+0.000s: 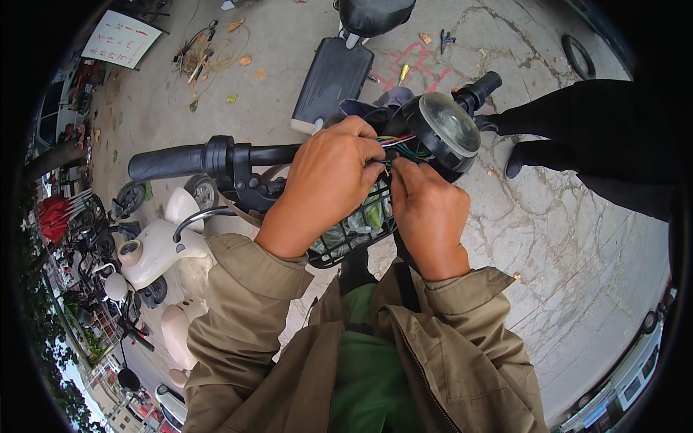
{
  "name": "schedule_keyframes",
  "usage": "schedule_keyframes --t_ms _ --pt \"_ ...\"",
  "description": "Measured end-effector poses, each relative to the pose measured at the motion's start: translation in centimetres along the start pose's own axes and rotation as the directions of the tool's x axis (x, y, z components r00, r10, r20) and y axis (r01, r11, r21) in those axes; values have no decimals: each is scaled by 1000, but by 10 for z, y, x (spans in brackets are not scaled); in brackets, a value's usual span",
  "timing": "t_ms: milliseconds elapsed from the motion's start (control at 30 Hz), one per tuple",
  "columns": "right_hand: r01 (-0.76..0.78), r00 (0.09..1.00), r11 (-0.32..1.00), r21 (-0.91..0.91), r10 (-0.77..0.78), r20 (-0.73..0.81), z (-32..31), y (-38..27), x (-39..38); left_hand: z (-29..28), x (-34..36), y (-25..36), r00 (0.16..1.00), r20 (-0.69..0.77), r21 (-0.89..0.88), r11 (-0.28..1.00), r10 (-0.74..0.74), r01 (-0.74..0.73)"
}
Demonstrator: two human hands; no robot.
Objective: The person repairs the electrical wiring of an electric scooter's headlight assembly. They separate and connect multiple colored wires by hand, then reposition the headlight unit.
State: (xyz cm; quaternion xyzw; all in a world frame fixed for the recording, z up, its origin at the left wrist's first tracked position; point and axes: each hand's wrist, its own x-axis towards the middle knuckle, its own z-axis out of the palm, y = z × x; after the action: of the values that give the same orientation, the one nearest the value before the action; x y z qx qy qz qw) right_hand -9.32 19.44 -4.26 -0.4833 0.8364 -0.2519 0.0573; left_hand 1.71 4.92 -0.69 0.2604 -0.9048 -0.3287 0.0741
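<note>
Both my hands are at the front of an electric scooter, between its handlebar (271,154) and a round headlight (449,124). Thin wires (406,146) in red, white, yellow, green and black come out behind the headlight. My left hand (323,180) pinches a dark wire with thumb and forefinger. Close beside it, my right hand (430,216) is closed on the wires too, its fingertips nearly meeting the left ones. The exact wire ends are hidden by the fingers. Below my hands is a black wire basket (333,254) with plastic-wrapped green contents.
Behind the handlebar are the footboard (333,81) and saddle (375,16). A yellow-handled screwdriver (404,72) and pliers (447,41) lie on cracked concrete. A person in black trousers (577,108) stands at right. Cream scooters (155,252) are parked at left, near a white sign (121,40).
</note>
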Motion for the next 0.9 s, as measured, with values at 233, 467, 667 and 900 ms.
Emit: schedule_keyframes --t_ms 233,467,667,900 --pt "2 1000 1000 26 -1 -16 2 1 -1 1 0 -3 1000 -9 -2 1000 9 -9" --pt "8 1000 999 37 -8 -6 1 3 -2 3 1 -2 1000 -3 -28 999 -18 18" --pt "8 1000 998 63 -8 -6 -1 4 -3 2 1 -4 1000 7 -54 998 -20 20" --pt "15 1000 997 70 -14 -14 -1 4 -2 0 1 -3 1000 -2 -91 996 -12 12"
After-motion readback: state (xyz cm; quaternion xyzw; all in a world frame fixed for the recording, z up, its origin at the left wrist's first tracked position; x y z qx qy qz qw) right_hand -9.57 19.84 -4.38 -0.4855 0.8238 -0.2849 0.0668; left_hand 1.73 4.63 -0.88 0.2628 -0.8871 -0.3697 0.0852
